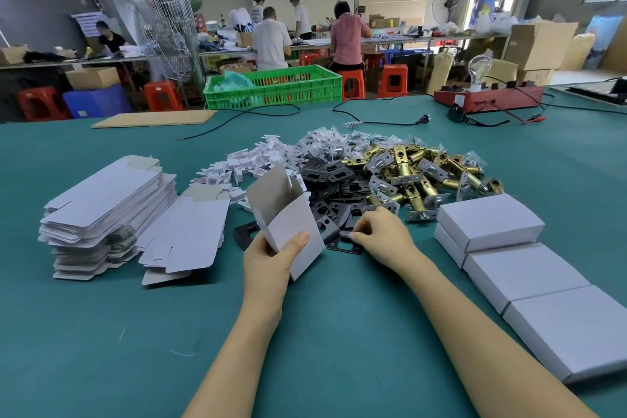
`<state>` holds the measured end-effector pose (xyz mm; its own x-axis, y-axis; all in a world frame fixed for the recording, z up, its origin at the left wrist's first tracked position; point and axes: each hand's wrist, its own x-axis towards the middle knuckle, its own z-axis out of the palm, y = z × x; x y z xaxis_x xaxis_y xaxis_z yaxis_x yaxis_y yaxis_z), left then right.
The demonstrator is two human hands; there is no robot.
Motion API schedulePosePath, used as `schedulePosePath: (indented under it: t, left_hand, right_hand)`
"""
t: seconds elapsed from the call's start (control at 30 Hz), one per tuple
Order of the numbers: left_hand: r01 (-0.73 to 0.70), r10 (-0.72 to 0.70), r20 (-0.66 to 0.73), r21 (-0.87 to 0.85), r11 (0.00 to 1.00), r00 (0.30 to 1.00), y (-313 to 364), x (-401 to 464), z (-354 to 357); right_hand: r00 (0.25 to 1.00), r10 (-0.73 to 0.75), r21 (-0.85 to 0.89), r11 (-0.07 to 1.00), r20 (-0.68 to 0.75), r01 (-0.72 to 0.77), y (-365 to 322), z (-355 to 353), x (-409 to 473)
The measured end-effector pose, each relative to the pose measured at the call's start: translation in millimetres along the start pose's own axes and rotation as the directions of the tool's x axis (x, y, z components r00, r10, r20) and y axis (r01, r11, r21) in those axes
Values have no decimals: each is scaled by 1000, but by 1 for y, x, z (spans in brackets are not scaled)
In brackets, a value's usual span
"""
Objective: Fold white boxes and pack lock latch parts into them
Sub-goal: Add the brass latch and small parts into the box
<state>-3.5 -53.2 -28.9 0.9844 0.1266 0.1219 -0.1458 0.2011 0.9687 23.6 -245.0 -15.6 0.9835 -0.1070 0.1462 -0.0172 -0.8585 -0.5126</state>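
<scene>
Nearest the camera, two bare forearms are reaching out over the teal felt-covered table. The left hand is gripping an erected white cardboard box, thumb pressed on the front panel and fingers wrapped behind, and is tilting its open mouth up and toward the parts, apparently so that pieces can be dropped straight in. The right hand is curling its fingertips down onto a flat black metal strike plate at the near edge of the heap; it is pinching the plate's edge, probably to lift it off the cloth and carry it to the box.

To the right, closed white cardboard boxes are lying in a row, with one stacked on another at the far end, seemingly finished and set out of the way. To the left, a stack of flat unfolded white box blanks is sitting within easy reach of the left hand, a few loose blanks leaning beside it.

Just beyond the hands, the supplies are lying sorted in touching piles: black plates, brass-coloured latch bolts with silver faceplates, small white folded card inserts and clear plastic screw packets. Each kind looks grouped so one piece can be taken per box.

Farther off, a green plastic crate is resting at the table's far edge.
</scene>
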Motion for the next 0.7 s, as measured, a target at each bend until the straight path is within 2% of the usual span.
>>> schedulePosePath:
  t: [0.13, 0.6, 0.7]
  left_hand:
    - [-6, 6, 10, 2, 1000, 1000, 0, 0, 0]
    - [-18, 17, 34, 20, 1000, 999, 0, -1, 0]
    - [-18, 17, 37, 24, 1000, 999, 0, -1, 0]
  right_hand:
    - [993, 60, 13, 998, 100, -61, 1, -3, 4]
    - [975, 53, -28, 998, 216, -48, -6, -5, 3]
    - [966, 64, 20, 997, 251, -72, -7, -7, 3]
